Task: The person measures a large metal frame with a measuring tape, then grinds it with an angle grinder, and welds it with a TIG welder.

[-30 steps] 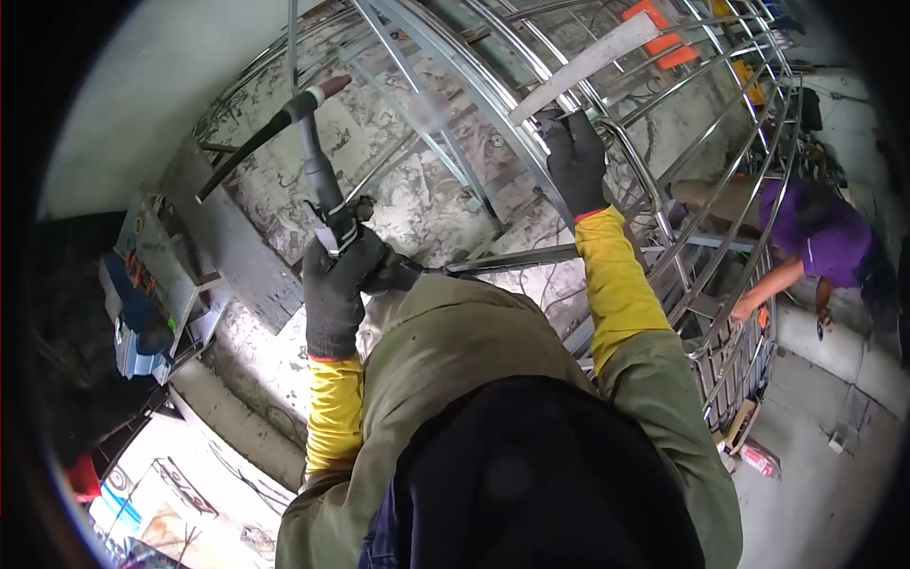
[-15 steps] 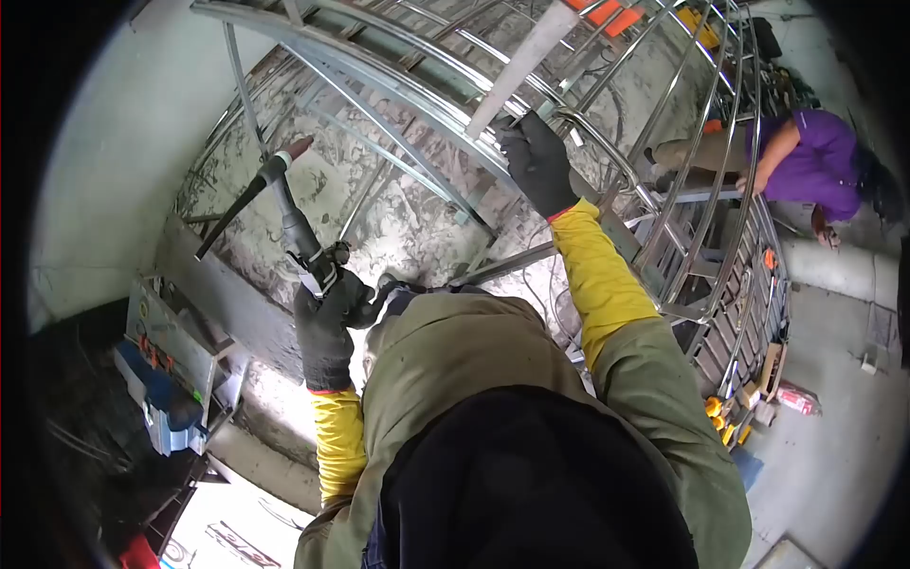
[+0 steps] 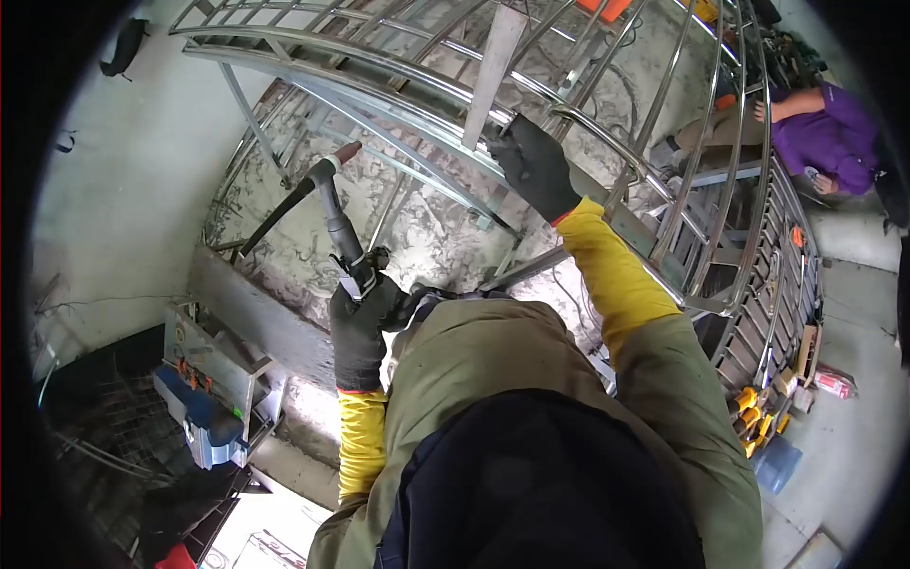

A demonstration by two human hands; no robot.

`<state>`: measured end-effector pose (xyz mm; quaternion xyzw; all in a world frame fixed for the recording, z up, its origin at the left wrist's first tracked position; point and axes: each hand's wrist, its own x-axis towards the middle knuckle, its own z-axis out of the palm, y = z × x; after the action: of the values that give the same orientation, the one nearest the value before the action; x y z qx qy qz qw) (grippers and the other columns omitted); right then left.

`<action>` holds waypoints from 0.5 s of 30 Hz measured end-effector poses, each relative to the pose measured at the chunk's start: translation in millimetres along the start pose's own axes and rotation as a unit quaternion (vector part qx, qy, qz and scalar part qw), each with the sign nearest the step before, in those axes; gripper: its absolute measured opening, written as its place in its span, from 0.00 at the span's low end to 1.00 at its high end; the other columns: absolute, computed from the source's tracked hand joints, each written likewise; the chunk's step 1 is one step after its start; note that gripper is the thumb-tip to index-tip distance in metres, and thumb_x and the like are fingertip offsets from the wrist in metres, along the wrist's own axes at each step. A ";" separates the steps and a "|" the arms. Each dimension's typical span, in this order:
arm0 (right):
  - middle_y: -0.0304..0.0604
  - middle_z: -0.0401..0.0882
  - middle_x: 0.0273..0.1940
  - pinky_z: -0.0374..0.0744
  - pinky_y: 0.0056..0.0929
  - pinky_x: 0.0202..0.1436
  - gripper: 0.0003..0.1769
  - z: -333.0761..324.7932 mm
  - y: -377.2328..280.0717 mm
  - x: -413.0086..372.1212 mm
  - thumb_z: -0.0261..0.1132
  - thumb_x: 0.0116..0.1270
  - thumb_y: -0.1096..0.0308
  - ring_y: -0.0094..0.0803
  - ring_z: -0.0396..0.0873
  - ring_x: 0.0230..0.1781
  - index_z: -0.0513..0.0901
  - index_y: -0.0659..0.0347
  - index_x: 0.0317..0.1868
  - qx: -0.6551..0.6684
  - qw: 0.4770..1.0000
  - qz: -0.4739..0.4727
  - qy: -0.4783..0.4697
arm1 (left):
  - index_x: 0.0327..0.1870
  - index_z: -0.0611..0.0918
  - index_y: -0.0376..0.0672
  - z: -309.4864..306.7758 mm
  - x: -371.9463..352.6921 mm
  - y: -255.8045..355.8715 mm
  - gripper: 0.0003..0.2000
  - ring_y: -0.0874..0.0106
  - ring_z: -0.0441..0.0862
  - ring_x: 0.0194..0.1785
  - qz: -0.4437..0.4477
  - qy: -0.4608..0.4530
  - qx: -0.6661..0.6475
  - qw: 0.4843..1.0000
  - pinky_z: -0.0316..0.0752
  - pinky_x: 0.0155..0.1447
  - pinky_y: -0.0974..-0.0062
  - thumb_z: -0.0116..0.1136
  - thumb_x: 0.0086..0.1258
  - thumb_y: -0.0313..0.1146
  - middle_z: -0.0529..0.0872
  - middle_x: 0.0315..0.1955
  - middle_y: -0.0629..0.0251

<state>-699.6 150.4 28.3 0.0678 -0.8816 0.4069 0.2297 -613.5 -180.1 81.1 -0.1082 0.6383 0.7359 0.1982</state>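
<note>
The left hand [image 3: 360, 327], in a dark glove, is closed around the lower grip of a welding torch [image 3: 343, 228]. The torch is held tilted above the pale, mottled floor [image 3: 327, 204]; its reddish nozzle [image 3: 348, 152] is directed up and to the right, well apart from the gloved fingers, and its long black cap [image 3: 275, 220] is angled down to the left. The right hand [image 3: 536, 171], similarly gloved, is extended to the curved metal frame [image 3: 417, 71], with its fingers bent and narrowly set at the outer rail; whether a small part is pinched between them cannot be told. Just beside these fingertips, the lower end of a flat metal strip [image 3: 495, 76] is seen against the rail, the strip being slanted across the bars. Both forearms are covered by yellow sleeves [image 3: 616, 270]. Below the frame, slanting struts [image 3: 379, 133] are seen between the two hands. An orange object [image 3: 607, 8] is partly visible beyond the bars. At the right, a person in a purple shirt [image 3: 825, 137] is seen beyond the frame, with one hand raised near its bars. Yellow-handled tools [image 3: 749, 417] are gathered at the lower right, near a red-and-white package [image 3: 834, 382].
</note>
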 end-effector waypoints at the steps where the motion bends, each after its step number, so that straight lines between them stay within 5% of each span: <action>1: 0.53 0.82 0.36 0.83 0.39 0.40 0.08 0.4 1.0 -0.4 0.68 0.72 0.71 0.48 0.87 0.35 0.78 0.63 0.46 -0.006 1.000 -0.006 0.000 | 0.65 0.80 0.31 2.1 0.4 1.5 0.23 0.72 0.83 0.32 0.017 0.009 -0.006 1.000 0.78 0.39 0.74 0.63 0.72 0.33 0.83 0.30 0.66; 11: 0.53 0.83 0.37 0.82 0.44 0.41 0.10 -0.3 6.8 -1.9 0.71 0.68 0.71 0.53 0.84 0.37 0.80 0.61 0.46 -0.007 1.000 -0.011 -0.006 | 0.69 0.77 0.27 0.9 35.1 67.3 0.27 0.71 0.85 0.34 0.151 0.030 0.046 0.987 0.80 0.41 0.72 0.63 0.74 0.35 0.87 0.32 0.60; 12: 0.53 0.83 0.37 0.82 0.44 0.41 0.10 -1.2 4.8 -1.2 0.71 0.68 0.71 0.53 0.84 0.37 0.80 0.61 0.46 -0.003 1.000 -0.009 -0.002 | 0.71 0.77 0.30 7.3 36.8 76.0 0.25 0.71 0.85 0.33 0.155 0.055 0.068 0.984 0.80 0.39 0.73 0.61 0.77 0.33 0.84 0.31 0.66; 15: 0.53 0.84 0.37 0.82 0.45 0.42 0.11 -1.9 0.1 -0.4 0.72 0.69 0.70 0.53 0.84 0.37 0.80 0.61 0.47 0.033 0.999 -0.002 -0.001 | 0.64 0.81 0.31 15.0 56.2 98.2 0.21 0.74 0.82 0.28 0.195 0.054 0.063 0.977 0.75 0.33 0.76 0.62 0.76 0.35 0.84 0.29 0.67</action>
<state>-698.7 151.9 29.0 0.0771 -0.8678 0.4350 0.2273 -704.8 -167.2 148.5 -0.0086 0.7017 0.7121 0.0225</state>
